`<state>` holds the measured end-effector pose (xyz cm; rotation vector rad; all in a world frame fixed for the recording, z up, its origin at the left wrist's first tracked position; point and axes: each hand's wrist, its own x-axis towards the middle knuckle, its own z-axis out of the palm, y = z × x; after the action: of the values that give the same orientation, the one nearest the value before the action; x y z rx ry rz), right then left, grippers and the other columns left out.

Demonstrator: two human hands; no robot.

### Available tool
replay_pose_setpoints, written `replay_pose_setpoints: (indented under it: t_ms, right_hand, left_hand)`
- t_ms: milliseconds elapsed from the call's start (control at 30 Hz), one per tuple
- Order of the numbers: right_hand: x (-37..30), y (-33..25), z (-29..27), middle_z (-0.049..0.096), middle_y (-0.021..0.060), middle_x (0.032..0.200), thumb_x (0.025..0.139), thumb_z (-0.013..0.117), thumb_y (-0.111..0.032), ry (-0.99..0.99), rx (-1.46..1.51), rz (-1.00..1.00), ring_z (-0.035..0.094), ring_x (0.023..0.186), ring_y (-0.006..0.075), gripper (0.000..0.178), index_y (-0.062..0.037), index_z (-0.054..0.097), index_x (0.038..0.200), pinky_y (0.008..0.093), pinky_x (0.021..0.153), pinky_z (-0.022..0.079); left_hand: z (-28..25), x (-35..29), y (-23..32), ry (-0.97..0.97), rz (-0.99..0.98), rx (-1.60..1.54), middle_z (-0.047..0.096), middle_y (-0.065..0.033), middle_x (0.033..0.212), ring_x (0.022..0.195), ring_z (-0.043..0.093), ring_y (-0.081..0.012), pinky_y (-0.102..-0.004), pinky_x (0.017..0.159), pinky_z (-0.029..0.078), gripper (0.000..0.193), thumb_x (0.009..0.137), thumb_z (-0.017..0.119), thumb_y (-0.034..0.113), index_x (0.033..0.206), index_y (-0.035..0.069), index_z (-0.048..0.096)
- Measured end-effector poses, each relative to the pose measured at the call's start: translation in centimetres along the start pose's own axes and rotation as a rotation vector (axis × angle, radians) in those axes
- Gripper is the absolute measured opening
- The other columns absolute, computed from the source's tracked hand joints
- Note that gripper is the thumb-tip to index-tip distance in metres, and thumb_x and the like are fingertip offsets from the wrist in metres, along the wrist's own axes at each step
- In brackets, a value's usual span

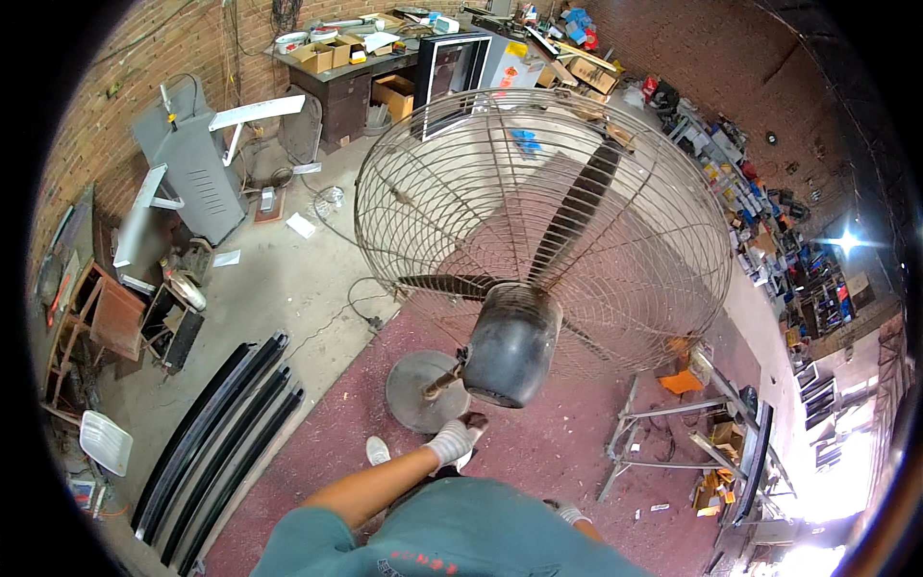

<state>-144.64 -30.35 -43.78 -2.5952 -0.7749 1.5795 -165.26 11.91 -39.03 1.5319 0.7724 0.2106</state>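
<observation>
A large floor fan stands in front of me. Its wide wire cage surrounds dark blades, and a black motor housing faces me. A short pole joins a round grey base on the floor. My left hand, in a pale knitted glove with darker fingers, reaches forward just below the motor housing, beside the base. Whether it touches the fan is unclear. My right hand, also gloved, is low beside my body, its fingers mostly hidden by my shirt.
Several curved black strips lie on the floor at left. A metal frame stand is at right, with an orange piece beside it. A grey machine and a cluttered desk stand along the brick wall.
</observation>
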Motion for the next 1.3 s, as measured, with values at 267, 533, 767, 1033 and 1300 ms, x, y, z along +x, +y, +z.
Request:
replay_pose_setpoints:
  t_ms: [267,533,767,1033,1300]
  right_hand:
    - [0.6,-9.1,-2.7,0.064,0.0183,0.134,0.101,0.051,-0.039,0.013,-0.189,-0.029,0.059,0.126,0.0369,0.046,-0.0126,0.063,0.137,0.0447,0.105,0.048]
    - [0.8,-15.9,-4.0,0.064,0.0183,0.135,0.1,0.049,-0.04,0.132,-0.151,-0.114,0.059,0.126,0.0378,0.048,-0.0129,0.062,0.138,0.0448,0.106,0.047]
    - [0.2,-19.2,-1.0,0.064,0.0183,0.136,0.099,0.052,-0.042,0.076,-0.122,-0.18,0.06,0.126,0.0367,0.051,-0.0117,0.06,0.14,0.0434,0.106,0.047]
    - [0.8,-21.2,-0.9,0.062,0.0176,0.138,0.099,0.049,-0.044,0.026,-0.156,-0.105,0.058,0.128,0.037,0.053,-0.0134,0.059,0.142,0.0445,0.107,0.046]
    - [1.3,-19.0,1.9,0.066,0.0174,0.133,0.097,0.052,-0.04,-0.033,-0.178,-0.092,0.062,0.123,0.0371,0.049,-0.0145,0.063,0.137,0.0433,0.105,0.048]
  left_hand:
    - [-15.5,-4.2,17.0,0.47,0.668,0.335,0.063,-0.0254,0.103,0.097,0.062,-0.0438,-0.0484,0.088,0.05,0.038,0.096,0.057,0.03,0.115,-0.003,0.058]
    - [-16.8,-0.3,17.3,0.237,0.721,0.597,0.065,-0.0206,0.083,0.083,0.063,-0.0429,-0.0507,0.076,0.051,0.032,0.096,0.054,0.035,0.094,0.007,0.07]
    - [-13.1,-1.3,17.5,0.221,0.284,0.233,0.068,-0.0232,0.076,0.075,0.067,-0.0432,-0.0462,0.072,0.053,0.062,0.106,0.036,0.052,0.09,0.003,0.071]
    - [-15.2,-4.3,0.3,0.096,-0.061,0.22,0.07,-0.0255,0.096,0.094,0.066,-0.0423,-0.0474,0.086,0.052,0.066,0.105,0.038,0.055,0.102,-0.003,0.069]
    - [-26.6,-26.2,-23.3,-0.213,-1.03,0.622,0.054,-0.0269,0.144,0.139,0.049,-0.0374,-0.0455,0.113,0.039,0.069,0.098,0.044,0.05,0.14,-0.003,0.055]
